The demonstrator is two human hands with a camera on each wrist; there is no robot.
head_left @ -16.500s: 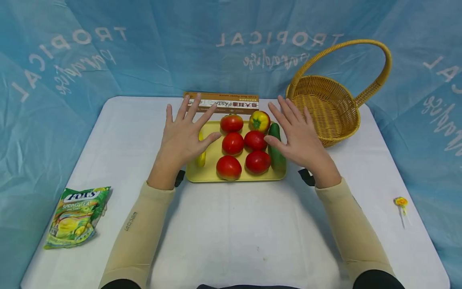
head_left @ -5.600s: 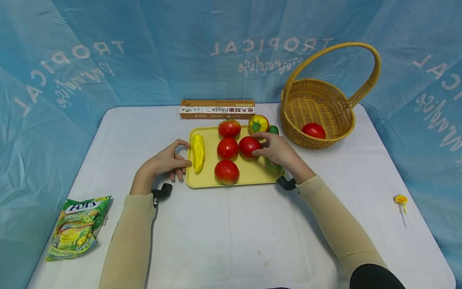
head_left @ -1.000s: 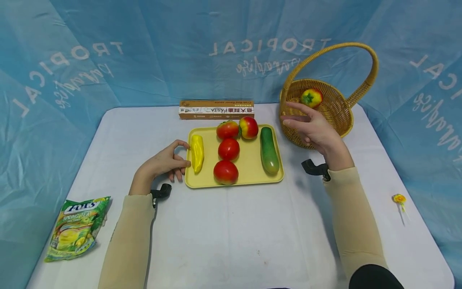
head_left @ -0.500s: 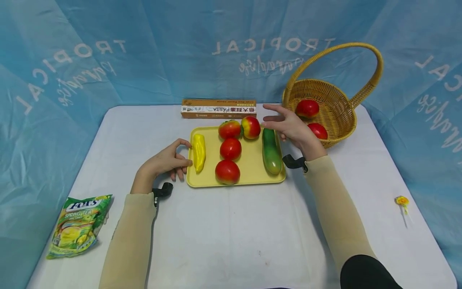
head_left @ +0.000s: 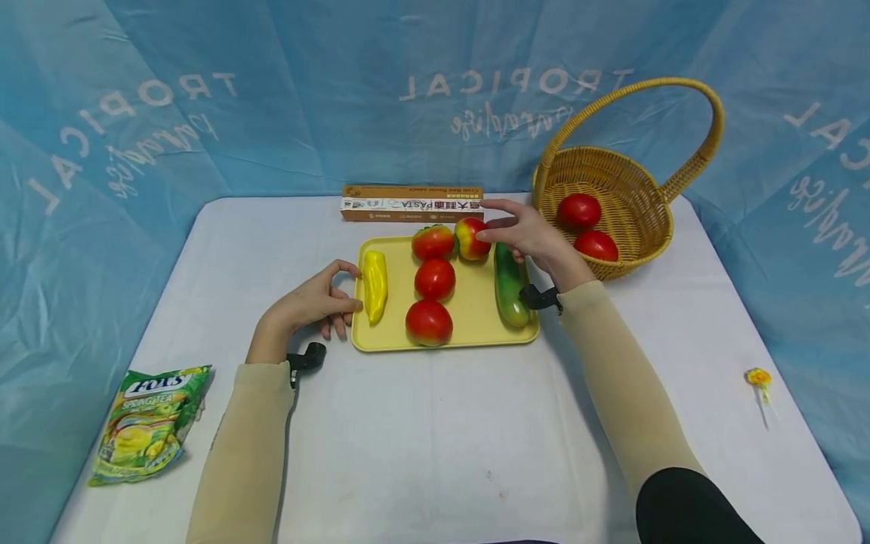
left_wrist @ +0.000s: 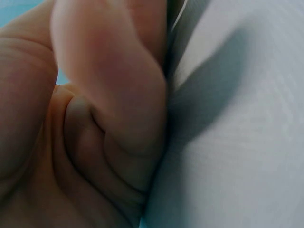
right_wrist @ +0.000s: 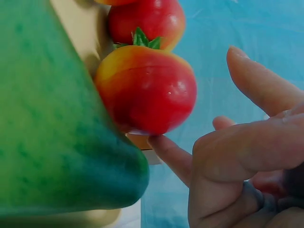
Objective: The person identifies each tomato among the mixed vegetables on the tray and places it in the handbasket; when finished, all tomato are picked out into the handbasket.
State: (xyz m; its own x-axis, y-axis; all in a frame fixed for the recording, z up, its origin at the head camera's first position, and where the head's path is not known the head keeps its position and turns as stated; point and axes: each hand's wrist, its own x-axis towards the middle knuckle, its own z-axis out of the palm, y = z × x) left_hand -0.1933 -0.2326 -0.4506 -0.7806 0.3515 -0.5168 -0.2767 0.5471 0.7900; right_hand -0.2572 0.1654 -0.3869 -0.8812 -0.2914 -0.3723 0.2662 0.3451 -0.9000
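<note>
The red-and-yellow tomato sat by the far edge of the yellow tray, close to its far right corner, wedged between another tomato on its left and the green cucumber running along the right edge. The right hand was clearly the nearer one: the tomato lay just left of its fingers, thumb lined up with the fruit's right side. Couldn't tell if skin was actually touching it. The thing was pretty round, so I'd go by the stem axis, which ran roughly left to right, leafy end pointing away from that hand. My take: a grip from the right looked doable, but the cucumber's tip was close enough to get bumped.

Pose-wise, the right forearm slanted in from the near edge of the white table, back of the hand up, thumb and index finger spread apart with nothing between them.

Left hand was over at the tray's left edge beside the yellow pepper, thumb and index bent, tips apart at the rim. Pinching or just resting? Couldn't tell. The wicker basket stood past the tray's far right corner.
</note>
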